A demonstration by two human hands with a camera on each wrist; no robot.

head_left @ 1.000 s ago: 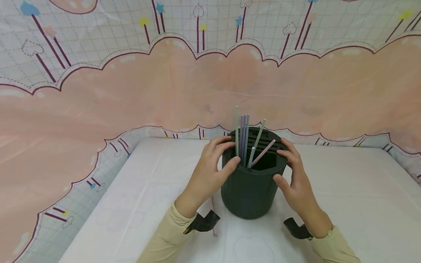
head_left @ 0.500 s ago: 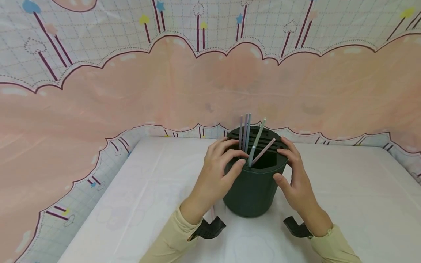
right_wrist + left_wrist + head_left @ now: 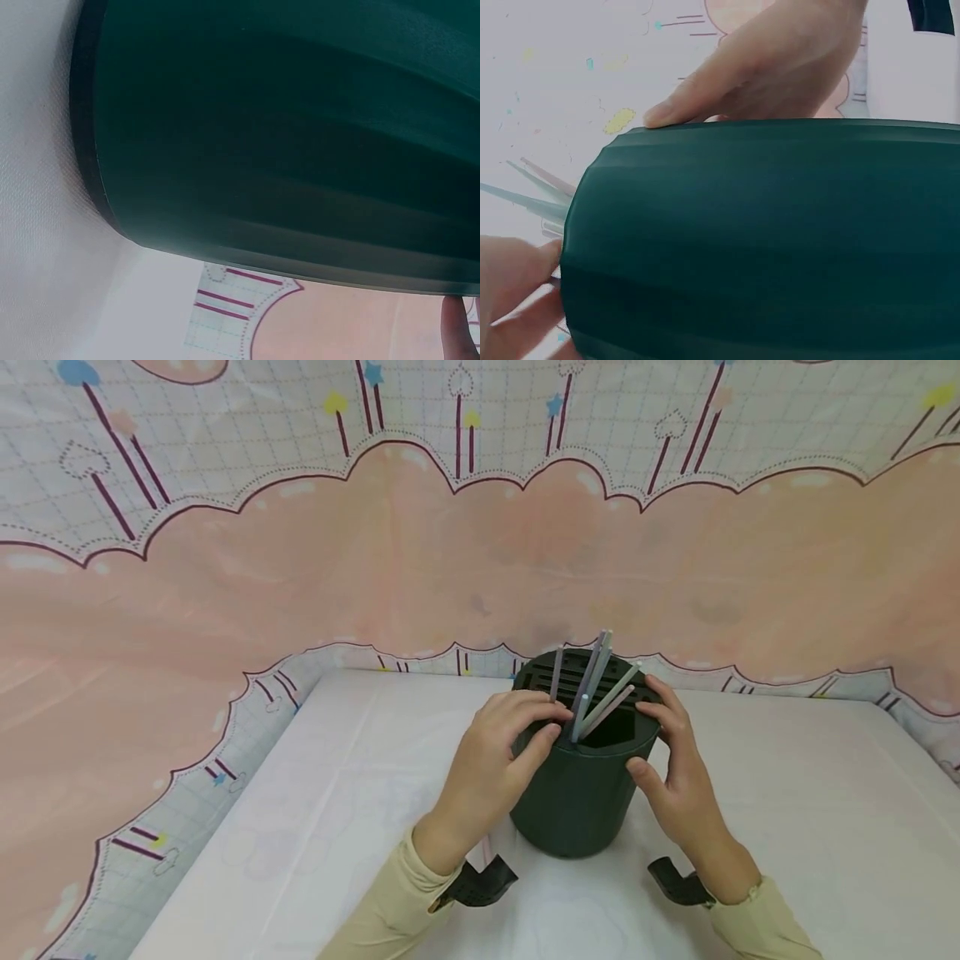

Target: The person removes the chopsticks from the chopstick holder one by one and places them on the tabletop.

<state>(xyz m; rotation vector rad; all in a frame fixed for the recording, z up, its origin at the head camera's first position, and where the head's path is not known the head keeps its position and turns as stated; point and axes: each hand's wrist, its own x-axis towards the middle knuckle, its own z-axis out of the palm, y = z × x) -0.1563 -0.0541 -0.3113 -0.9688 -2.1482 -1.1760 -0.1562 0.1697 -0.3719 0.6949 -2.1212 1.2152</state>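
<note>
A dark green round holder (image 3: 573,793) with a slotted top stands upright on the white table. Several thin pastel straws (image 3: 600,677) lean right out of its front opening. Apart from this bunch, a purple straw (image 3: 557,672) rises behind the fingers of my left hand (image 3: 495,743). My left thumb and fingers close at the holder's left rim, and the left wrist view shows a bit of purple between them; the straw's lower part is hidden. My right hand (image 3: 678,777) grips the holder's right side, thumb in front and fingers over the rim.
A pink straw (image 3: 487,850) lies on the white table (image 3: 337,827), partly hidden under my left wrist. Black wrist mounts (image 3: 480,883) stick out from both sleeves. Behind the table hangs a peach and white patterned cloth (image 3: 420,568).
My left fingers have moved right, into the opening. The bunch of straws has tipped to the right, leaving the purple one apart. My right hand has stayed on the holder.
</note>
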